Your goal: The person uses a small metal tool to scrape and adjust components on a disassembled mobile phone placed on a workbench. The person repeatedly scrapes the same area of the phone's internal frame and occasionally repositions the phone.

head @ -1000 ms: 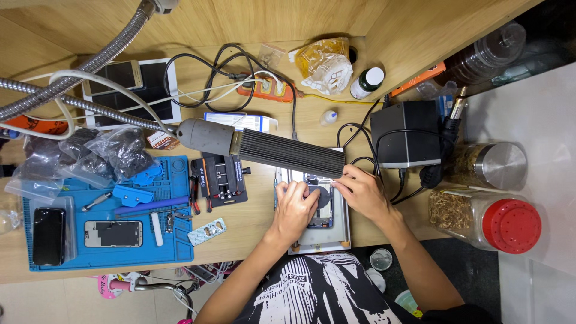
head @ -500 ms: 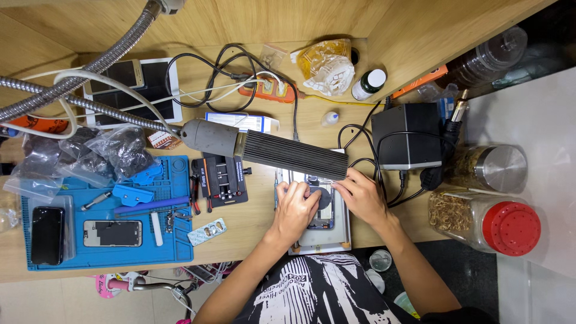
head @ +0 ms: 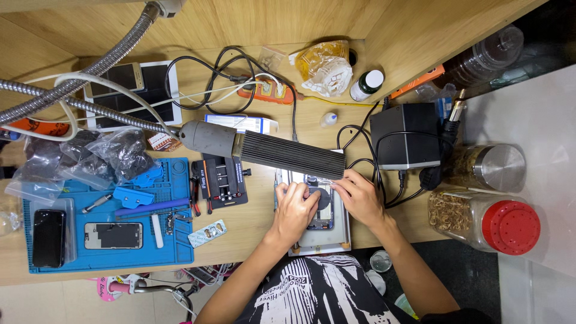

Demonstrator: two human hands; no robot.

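An opened phone (head: 322,210) lies on a grey metal work plate (head: 324,241) at the desk's front edge. My left hand (head: 294,211) rests on the phone's left side, its curled fingers pressing down on it. My right hand (head: 361,198) is at the phone's upper right corner with its fingertips drawn together. Whether they pinch something small is hidden. A ribbed grey lamp head (head: 282,155) on a flexible metal arm (head: 90,108) hangs just above the phone's far end and covers it.
A blue mat (head: 150,240) on the left holds two phones, small tools and a black fixture (head: 221,179). A black box (head: 405,135) with cables stands right of the hands, with jars (head: 501,225) beyond. A tablet, bags and a power strip lie at the back.
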